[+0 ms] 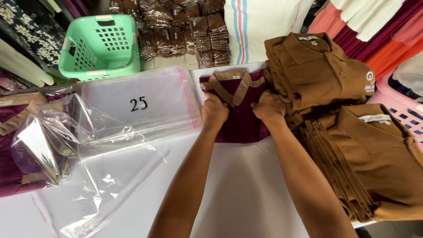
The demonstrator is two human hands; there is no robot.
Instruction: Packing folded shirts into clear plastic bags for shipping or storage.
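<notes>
A folded maroon polo shirt (240,125) with a tan collar lies on the white table (246,194). My left hand (214,112) presses on its left side, fingers curled over the fabric. My right hand (269,107) rests on its right side, next to the stacks of brown polo shirts (321,70). A pile of clear plastic bags (145,99) lies just left of the shirt, its pink-edged mouth touching the shirt's left edge.
A second stack of brown shirts (374,163) fills the right side. Loose crumpled clear bags (83,154) cover the left of the table, over another maroon shirt (11,145). A green laundry basket (101,46) and bagged brown shirts (185,31) stand behind.
</notes>
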